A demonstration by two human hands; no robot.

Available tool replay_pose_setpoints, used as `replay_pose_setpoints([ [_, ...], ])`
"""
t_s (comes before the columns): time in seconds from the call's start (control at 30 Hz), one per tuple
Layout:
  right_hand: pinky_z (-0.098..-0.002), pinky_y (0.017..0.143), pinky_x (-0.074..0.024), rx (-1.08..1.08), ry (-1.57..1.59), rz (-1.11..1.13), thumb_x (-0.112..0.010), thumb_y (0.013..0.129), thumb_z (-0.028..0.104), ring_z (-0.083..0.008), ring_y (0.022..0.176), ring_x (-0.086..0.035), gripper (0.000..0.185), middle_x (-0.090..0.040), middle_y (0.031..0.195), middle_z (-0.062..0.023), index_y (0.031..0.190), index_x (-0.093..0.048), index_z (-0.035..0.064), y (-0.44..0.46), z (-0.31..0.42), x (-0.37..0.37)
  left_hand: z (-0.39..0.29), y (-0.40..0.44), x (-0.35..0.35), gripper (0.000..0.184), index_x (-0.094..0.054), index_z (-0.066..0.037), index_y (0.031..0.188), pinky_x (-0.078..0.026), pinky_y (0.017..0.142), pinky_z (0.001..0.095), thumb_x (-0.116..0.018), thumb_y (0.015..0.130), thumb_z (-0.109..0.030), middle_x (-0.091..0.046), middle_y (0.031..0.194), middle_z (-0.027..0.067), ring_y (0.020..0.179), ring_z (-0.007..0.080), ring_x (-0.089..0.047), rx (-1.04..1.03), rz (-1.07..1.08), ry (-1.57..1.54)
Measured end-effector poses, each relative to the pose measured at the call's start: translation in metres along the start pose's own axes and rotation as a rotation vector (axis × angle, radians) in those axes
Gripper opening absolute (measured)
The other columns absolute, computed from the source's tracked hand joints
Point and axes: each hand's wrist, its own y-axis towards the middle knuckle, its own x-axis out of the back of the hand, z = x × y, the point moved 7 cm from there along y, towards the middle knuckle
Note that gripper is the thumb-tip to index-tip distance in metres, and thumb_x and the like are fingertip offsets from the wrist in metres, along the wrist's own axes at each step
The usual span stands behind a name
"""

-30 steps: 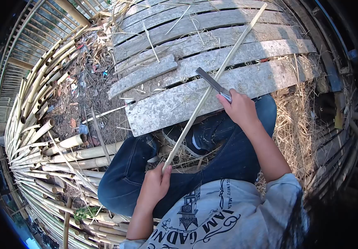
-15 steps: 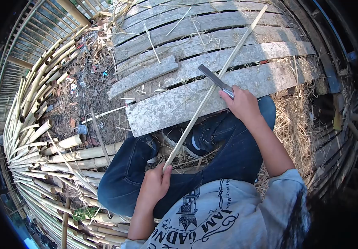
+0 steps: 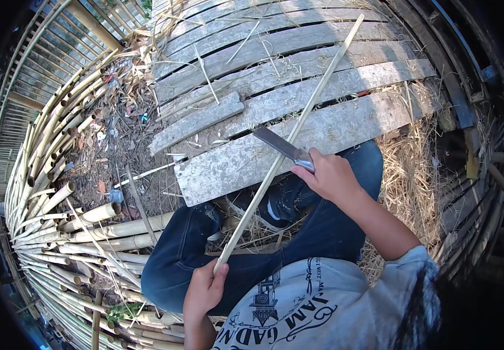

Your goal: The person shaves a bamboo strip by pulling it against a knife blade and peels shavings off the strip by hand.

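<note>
My left hand (image 3: 205,289) is closed round the near end of a long, pale bamboo strip (image 3: 316,96). The strip runs slantwise up and to the right, over my legs and across the grey wooden planks (image 3: 217,175). In my right hand (image 3: 333,175) is the handle of a knife (image 3: 279,143) with a broad, dark, straight blade and a metal collar. The blade lies across the strip near its middle, pointing up and left. Whether its edge touches the strip I cannot tell. My fingers hide most of the handle.
Cut bamboo poles (image 3: 94,236) are stacked at the left. A short loose board (image 3: 196,122) lies over the planks. Pale shavings (image 3: 409,181) are heaped by my right knee, with thin strips scattered on the planks. A bamboo fence (image 3: 47,76) stands at the upper left.
The knife has moved left and down along the strip, toward my left hand, and its blade now looks broader. My left hand has shifted slightly down and left, with the strip still in it.
</note>
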Motion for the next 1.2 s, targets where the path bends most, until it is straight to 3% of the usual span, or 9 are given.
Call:
replay_pose_setpoints([
  [0.1, -0.0460, 0.053, -0.0529, 0.154, -0.031, 0.125, -0.060, 0.088, 0.058, -0.0386, 0.061, -0.066, 0.056, -0.063, 0.061, -0.0204, 0.082, -0.061, 0.0024, -0.013, 0.017, -0.007, 0.002, -0.004, -0.001, 0.028, -0.056, 0.002, 0.082, -0.032, 0.045, 0.0325, -0.054, 0.100, -0.019, -0.044, 0.052, 0.0077, 0.048, 0.0103, -0.038, 0.024, 0.010, -0.022],
  [0.3, -0.0471, 0.055, -0.0530, -0.166, 0.052, -0.082, -0.061, 0.089, 0.052, -0.0388, 0.062, -0.066, 0.051, -0.065, 0.066, -0.0209, 0.084, -0.061, 0.0013, 0.009, -0.040, 0.011, -0.007, -0.017, 0.001, 0.029, -0.054, 0.002, 0.079, -0.032, 0.045, 0.0325, -0.054, 0.100, -0.019, -0.043, 0.051, 0.0067, 0.048, 0.0103, -0.037, 0.024, -0.026, 0.062],
  [0.43, -0.0455, 0.056, -0.0537, 0.167, 0.036, 0.214, -0.064, 0.087, 0.053, -0.0374, 0.063, -0.067, 0.050, -0.065, 0.065, -0.0187, 0.082, -0.060, 0.0041, -0.024, 0.016, -0.001, -0.004, -0.020, -0.002, 0.028, -0.054, 0.002, 0.079, -0.032, 0.045, 0.0329, -0.054, 0.099, -0.018, -0.043, 0.051, 0.0071, 0.048, 0.0107, -0.038, -0.011, 0.011, 0.060],
  [0.57, -0.0425, 0.051, -0.0522, -0.160, -0.033, -0.086, -0.063, 0.086, 0.057, -0.0345, 0.056, -0.066, 0.053, -0.064, 0.060, -0.0150, 0.080, -0.060, 0.0046, -0.009, -0.050, 0.012, 0.008, -0.041, -0.007, 0.026, -0.054, 0.001, 0.079, -0.034, 0.044, 0.0330, -0.055, 0.098, -0.016, -0.046, 0.051, 0.0079, 0.046, 0.0124, -0.042, 0.089, 0.030, 0.056],
  [0.63, -0.0442, 0.050, -0.0518, -0.044, -0.152, -0.142, -0.062, 0.086, 0.058, -0.0351, 0.054, -0.065, 0.055, -0.062, 0.057, -0.0149, 0.082, -0.060, 0.0035, -0.004, -0.050, 0.023, -0.005, -0.046, -0.013, 0.037, -0.059, 0.006, 0.105, -0.043, 0.056, 0.0414, -0.047, 0.103, -0.028, -0.053, 0.063, 0.0207, 0.056, 0.0262, -0.051, 0.065, 0.049, 0.004],
  [0.87, -0.0422, 0.046, -0.0502, 0.290, -0.028, -0.051, -0.058, 0.086, 0.063, -0.0339, 0.051, -0.064, 0.057, -0.061, 0.055, -0.0143, 0.085, -0.058, 0.0058, -0.024, 0.000, -0.002, 0.025, -0.059, -0.012, 0.039, -0.057, 0.006, 0.102, -0.039, 0.057, 0.0373, -0.045, 0.104, -0.031, -0.047, 0.065, 0.0111, 0.064, 0.0163, -0.041, 0.144, 0.088, 0.014],
  [1.03, -0.0414, 0.046, -0.0501, -0.029, -0.058, -0.156, -0.060, 0.087, 0.058, -0.0343, 0.052, -0.064, 0.055, -0.062, 0.057, -0.0152, 0.082, -0.056, 0.0037, 0.000, -0.034, 0.012, 0.025, -0.069, -0.010, 0.041, -0.056, 0.006, 0.099, -0.038, 0.057, 0.0358, -0.045, 0.104, -0.033, -0.047, 0.065, 0.0067, 0.065, 0.0157, -0.040, 0.152, 0.067, -0.040],
  [1.13, -0.0412, 0.045, -0.0489, 0.334, 0.015, 0.128, -0.061, 0.087, 0.059, -0.0329, 0.050, -0.064, 0.054, -0.061, 0.056, -0.0140, 0.083, -0.056, 0.0054, -0.025, 0.019, -0.010, 0.041, -0.076, -0.010, 0.042, -0.056, 0.006, 0.099, -0.038, 0.056, 0.0353, -0.045, 0.104, -0.034, -0.047, 0.065, 0.0056, 0.064, 0.0155, -0.040, 0.139, 0.098, -0.025],
  [1.2, -0.0408, 0.045, -0.0490, 0.313, -0.025, 0.019, -0.061, 0.086, 0.059, -0.0322, 0.051, -0.064, 0.053, -0.061, 0.056, -0.0133, 0.084, -0.057, 0.0061, -0.021, 0.005, -0.012, 0.044, -0.075, -0.009, 0.042, -0.056, 0.006, 0.100, -0.038, 0.056, 0.0351, -0.045, 0.104, -0.034, -0.047, 0.065, 0.0055, 0.064, 0.0154, -0.041, 0.131, 0.102, -0.009],
])
